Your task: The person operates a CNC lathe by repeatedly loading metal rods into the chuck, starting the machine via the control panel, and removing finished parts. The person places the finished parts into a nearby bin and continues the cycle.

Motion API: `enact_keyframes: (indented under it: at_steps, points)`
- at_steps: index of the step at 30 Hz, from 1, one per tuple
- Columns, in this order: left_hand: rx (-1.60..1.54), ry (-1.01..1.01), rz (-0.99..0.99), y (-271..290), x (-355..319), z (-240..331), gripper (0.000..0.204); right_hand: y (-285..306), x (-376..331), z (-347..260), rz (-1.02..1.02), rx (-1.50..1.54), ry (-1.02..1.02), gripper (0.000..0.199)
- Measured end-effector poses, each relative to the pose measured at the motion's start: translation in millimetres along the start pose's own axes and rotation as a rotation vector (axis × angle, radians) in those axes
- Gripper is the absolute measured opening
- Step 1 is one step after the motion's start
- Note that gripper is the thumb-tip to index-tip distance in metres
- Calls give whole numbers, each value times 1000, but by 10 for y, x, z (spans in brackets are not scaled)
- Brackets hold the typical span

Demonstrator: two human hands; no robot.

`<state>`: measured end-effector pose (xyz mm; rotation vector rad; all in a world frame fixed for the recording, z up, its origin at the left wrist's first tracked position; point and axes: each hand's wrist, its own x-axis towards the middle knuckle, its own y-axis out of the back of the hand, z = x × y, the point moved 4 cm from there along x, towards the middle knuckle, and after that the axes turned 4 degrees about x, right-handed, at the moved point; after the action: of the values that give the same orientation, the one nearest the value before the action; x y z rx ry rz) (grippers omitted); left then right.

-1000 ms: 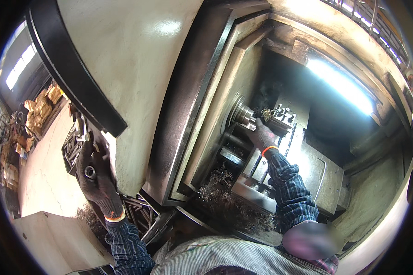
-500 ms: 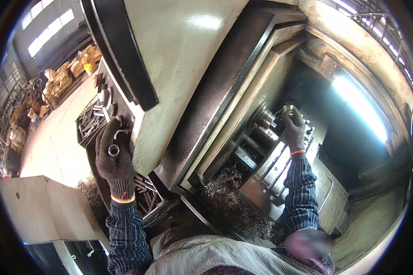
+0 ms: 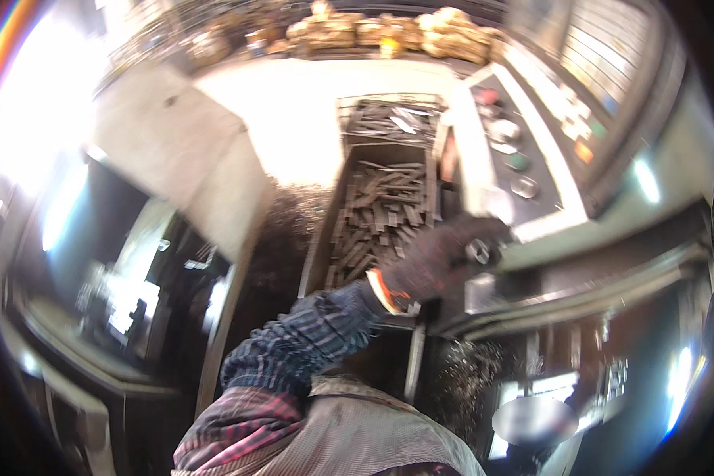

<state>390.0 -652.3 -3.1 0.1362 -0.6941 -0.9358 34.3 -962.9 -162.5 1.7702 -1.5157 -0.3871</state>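
Note:
My left hand (image 3: 440, 258), in a dark knit glove with a pale and orange cuff, reaches right across the middle. Its fingers are curled around a small metal ring (image 3: 477, 251), whose open end shows as a dark hole. Motion smears the fingertips. The hand is just below the machine's control panel (image 3: 543, 147), which carries red, green and silver round buttons. Beneath and left of the wrist stands a long bin (image 3: 325, 238) full of short metal bars (image 3: 385, 210). My right hand is not in view.
A second bin (image 3: 393, 119) of metal pieces stands behind the first. On the right is the blurred machine interior with metal shavings (image 3: 464, 381). Another machine (image 3: 182, 135) with a window-like opening fills the left. Wrapped bundles (image 3: 452, 36) line the far floor.
My view has swung left, away from the machine's chuck. My right hand, which was inside the machine near the chuck, has left the view. My left hand still has the metal ring.

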Motion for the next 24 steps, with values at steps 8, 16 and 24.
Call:
enact_keyframes:
  at_steps: [8,16,24]
  points:
    - [387,112,50,774,-1319,-91,50,6,-616,-1820,478,172,745,28]
    - [424,137,399,1974,-2584,104,50,-2099,-2566,-3913,-770,789,1028,36]
    - [104,172,747,2859,-4076,821,56,-2063,-5061,-5339,-1918,632,1059,21]
